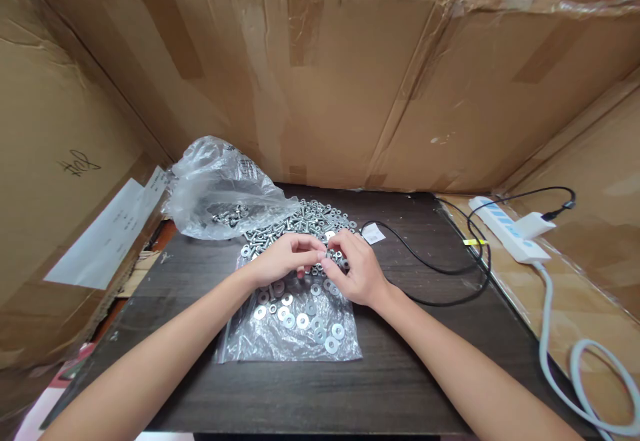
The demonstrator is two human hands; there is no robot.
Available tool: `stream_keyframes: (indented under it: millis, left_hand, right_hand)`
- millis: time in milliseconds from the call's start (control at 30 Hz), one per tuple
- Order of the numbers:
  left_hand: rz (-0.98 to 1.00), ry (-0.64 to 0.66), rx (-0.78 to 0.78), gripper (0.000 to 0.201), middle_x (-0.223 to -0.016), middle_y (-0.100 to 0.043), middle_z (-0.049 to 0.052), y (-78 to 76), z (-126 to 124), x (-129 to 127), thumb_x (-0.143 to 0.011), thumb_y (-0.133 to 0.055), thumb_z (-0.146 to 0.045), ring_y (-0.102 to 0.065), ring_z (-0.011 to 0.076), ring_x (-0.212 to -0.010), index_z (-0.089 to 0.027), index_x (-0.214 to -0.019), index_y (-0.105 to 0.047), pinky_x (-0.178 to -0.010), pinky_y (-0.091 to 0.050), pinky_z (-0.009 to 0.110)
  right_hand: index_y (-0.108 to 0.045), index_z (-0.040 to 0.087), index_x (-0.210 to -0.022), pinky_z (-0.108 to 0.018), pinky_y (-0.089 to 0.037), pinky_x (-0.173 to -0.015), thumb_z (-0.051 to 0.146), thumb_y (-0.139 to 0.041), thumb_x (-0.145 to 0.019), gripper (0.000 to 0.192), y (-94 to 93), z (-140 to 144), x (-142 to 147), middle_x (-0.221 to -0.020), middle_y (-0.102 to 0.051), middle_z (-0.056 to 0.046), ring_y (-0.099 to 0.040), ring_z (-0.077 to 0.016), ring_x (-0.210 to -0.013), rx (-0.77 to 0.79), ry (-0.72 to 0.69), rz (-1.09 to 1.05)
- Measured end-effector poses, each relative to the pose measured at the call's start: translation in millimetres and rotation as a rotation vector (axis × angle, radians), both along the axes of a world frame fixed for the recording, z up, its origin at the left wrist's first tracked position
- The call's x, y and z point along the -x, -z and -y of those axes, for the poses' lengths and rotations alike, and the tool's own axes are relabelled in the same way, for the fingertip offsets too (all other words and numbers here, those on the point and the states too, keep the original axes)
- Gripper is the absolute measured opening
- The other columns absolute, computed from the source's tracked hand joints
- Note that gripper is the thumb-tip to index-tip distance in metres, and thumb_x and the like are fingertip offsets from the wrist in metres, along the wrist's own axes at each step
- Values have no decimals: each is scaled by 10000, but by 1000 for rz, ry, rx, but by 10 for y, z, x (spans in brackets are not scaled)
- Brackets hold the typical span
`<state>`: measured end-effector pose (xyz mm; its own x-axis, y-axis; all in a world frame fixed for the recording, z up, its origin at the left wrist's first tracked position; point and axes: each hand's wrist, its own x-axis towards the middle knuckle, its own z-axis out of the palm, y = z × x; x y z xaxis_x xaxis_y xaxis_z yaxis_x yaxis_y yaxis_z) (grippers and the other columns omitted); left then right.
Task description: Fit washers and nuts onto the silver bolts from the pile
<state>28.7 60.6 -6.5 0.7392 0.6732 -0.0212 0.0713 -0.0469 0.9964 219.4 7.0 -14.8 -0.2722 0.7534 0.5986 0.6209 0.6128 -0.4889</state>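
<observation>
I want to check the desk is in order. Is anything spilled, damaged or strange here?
Bolts lie loose in a heap on the table, outside the crumpled bag. Washers are scattered on a flat plastic bag. The cardboard wall is creased and taped. Both hands, left and right, pinch small hardware; nothing looks broken.
</observation>
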Motion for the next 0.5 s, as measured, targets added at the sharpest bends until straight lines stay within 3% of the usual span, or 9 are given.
stream_keyframes:
  millis: [133,300,400,500]
  left_hand:
    - [46,70,55,172,-663,-599,-19,27,8,-3,-880,-654,-352,-467,66,-469,-181,-893,-657,-449,-430,188]
    - [11,21,-66,171,-696,-647,-6,-20,78,-51,-883,-645,-340,-513,80,-516,-172,-905,-673,-478,-438,194]
    - [-56,-114,-341,142,-772,-689,7,-25,128,-83,-891,-638,-304,-565,95,-587,-175,-920,-690,-531,-473,211]
    - [-64,-230,-806,91,-827,-707,19,-3,157,-88,-907,-623,-227,-605,103,-638,-168,-938,-684,-591,-512,224]
  right_hand:
    - [-510,196,-818,-319,-321,-646,273,-496,-856,87,-16,-9,-28,-718,-531,-22,-452,-175,-649,-122,-60,124]
    - [-469,200,-708,-315,-295,-640,271,-463,-916,221,10,-16,-35,-631,-472,3,-414,-152,-592,-124,-63,96]
    - [-406,205,-636,-309,-285,-622,258,-376,-973,343,71,-30,-21,-570,-423,23,-371,-129,-532,-26,-35,13]
    - [-364,205,-583,-304,-285,-599,276,-313,-1004,430,120,-32,5,-518,-395,28,-362,-118,-493,110,0,-95]
